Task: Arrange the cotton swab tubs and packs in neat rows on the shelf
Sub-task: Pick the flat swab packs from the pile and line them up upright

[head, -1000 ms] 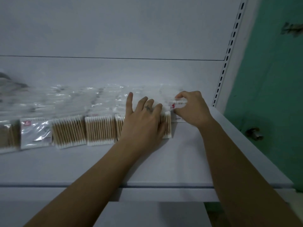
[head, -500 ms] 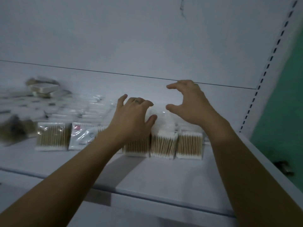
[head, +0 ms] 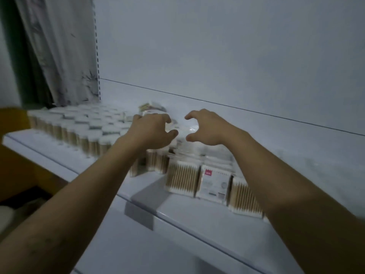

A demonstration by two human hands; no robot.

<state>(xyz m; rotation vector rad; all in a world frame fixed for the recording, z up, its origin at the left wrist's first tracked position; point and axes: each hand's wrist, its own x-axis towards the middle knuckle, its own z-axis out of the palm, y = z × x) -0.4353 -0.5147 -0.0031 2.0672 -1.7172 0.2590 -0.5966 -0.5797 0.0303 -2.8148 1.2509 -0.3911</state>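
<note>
Both empty, half-curled: L hand (head: 152, 131), R hand (head: 207, 128) above swab packs (head: 182, 177); tubs (head: 79, 131) leftward.

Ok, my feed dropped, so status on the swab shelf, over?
Both hands empty, fingers half curled: left hand, right hand, above the packs. Tubs in rows at left, loose packs heaped behind. Nothing blocking.
</note>
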